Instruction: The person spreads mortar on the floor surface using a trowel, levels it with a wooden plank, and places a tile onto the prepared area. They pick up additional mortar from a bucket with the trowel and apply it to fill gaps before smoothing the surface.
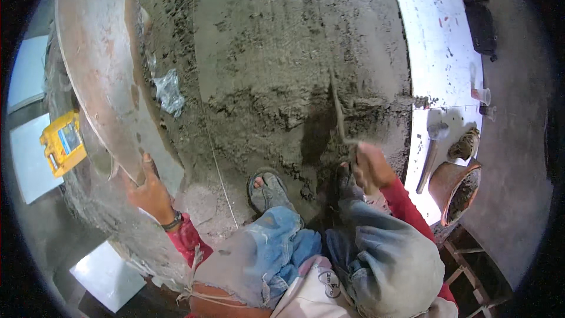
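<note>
My right hand (372,166) is closed on the handle of a trowel (338,112), whose long edge lies in the wet grey mortar (276,106) in front of my sandalled feet. My left hand (148,188) rests at the near end of a long pale board (100,35) on the left, its fingers bent over the board's edge. A thin white string (219,176) runs over the mortar between the board and my left foot. A crumpled clear plastic bag (169,91) lies beside the board.
A yellow tool (62,141) and white tiles (29,165) sit at left. Along the right run white panels (435,35) holding a mallet (429,159), a plastic cup (479,95) and a dirty lump (465,144); a mortar-filled bucket (453,191) sits nearby. A wooden frame (471,277) is at lower right.
</note>
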Available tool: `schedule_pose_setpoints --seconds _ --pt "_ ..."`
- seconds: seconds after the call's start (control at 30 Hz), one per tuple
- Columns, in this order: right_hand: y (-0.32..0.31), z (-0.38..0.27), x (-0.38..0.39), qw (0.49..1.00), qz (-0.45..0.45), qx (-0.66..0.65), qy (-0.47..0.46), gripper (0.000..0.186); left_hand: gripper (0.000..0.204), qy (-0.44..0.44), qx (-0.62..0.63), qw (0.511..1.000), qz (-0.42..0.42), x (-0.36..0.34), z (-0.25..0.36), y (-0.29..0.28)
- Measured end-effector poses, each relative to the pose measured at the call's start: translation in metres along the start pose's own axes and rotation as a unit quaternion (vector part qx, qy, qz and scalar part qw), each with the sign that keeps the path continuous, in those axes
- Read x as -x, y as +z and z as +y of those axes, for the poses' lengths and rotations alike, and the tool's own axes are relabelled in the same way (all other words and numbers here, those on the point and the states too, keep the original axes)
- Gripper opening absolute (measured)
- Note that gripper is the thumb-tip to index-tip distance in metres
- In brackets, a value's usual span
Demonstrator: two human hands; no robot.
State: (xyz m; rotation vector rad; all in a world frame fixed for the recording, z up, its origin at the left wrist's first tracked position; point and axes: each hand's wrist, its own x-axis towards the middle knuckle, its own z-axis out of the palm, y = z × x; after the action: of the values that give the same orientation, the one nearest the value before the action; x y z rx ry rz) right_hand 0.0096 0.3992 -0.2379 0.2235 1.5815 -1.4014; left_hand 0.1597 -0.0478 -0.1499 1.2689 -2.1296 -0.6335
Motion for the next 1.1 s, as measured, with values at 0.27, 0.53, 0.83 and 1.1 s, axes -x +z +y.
schedule_pose_setpoints --seconds 0.27,0.53,0.83,1.1 --pt "0.047 -0.009 0.022 0.704 0.200 0.672 -0.111 0.024 0.038 -0.014 0.038 0.998 -0.040 -0.001 0.002 0.013" --pt "-0.039 -0.028 -0.017 0.647 0.295 0.677 -0.189 0.030 0.042 0.051 -0.020 0.998 -0.012 -0.005 0.020 0.004" --pt "-0.028 -0.036 -0.009 0.716 0.317 0.594 -0.184 0.024 0.044 0.011 0.015 0.999 -0.030 0.000 0.007 0.007" --pt "-0.073 -0.059 -0.040 0.741 0.361 0.560 -0.081 0.037 0.048 0.051 0.006 0.999 -0.011 -0.005 0.023 0.015"
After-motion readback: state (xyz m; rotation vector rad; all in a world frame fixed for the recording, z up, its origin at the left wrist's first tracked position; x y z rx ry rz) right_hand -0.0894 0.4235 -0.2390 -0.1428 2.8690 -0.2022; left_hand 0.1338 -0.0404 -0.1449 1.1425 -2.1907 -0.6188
